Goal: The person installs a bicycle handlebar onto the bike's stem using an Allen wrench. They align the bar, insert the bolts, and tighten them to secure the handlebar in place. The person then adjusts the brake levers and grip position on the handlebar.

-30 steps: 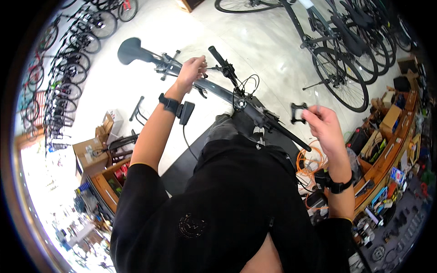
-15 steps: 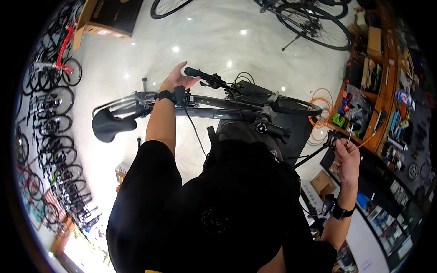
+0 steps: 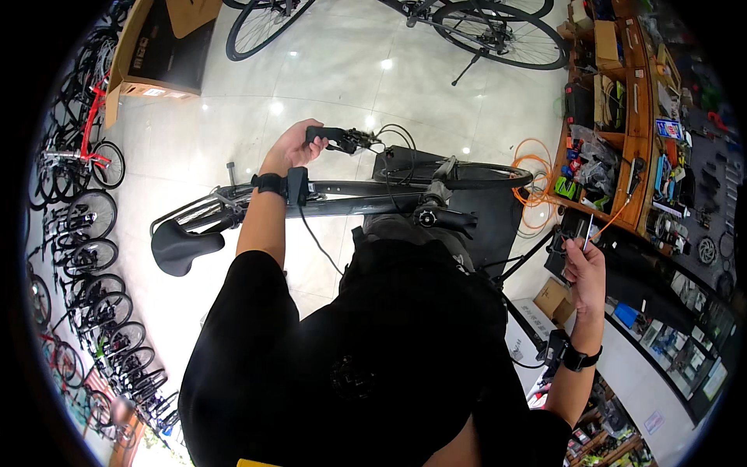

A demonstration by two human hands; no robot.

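Since half a second ago, the left hand [image 3: 298, 145] has been wrapped around a black cylindrical handlebar grip [image 3: 323, 135], where its fingers had been spread loosely beside it. The wider view has also been shifted slightly.

The grip is now encircled by the left fingers on the far side of the bicycle's long dark-grey frame tube [image 3: 350, 205]. Just beside it, toward the right, black metal handlebar controls [image 3: 359, 141] are seen, from which thin looping black cables [image 3: 408, 131] are led toward the front of the bicycle. The grip and controls are set well apart from the short black stem [image 3: 453, 220], which is pointed to the right.

By the right hand [image 3: 587, 272], a slim, straight silver metal tool [image 3: 589, 228] is held upright between pinched fingers, well apart from the bicycle. Whether the dark shape just beside those fingertips is also held cannot be told.

At the bicycle's rear, a smooth black saddle [image 3: 187, 247] is seen below the left forearm. Its front wheel is placed over a flat black mat [image 3: 502, 226], near a coiled orange hose [image 3: 537, 148]. Farther right, tools and boxes are carried by a long brown wooden table [image 3: 640, 101].
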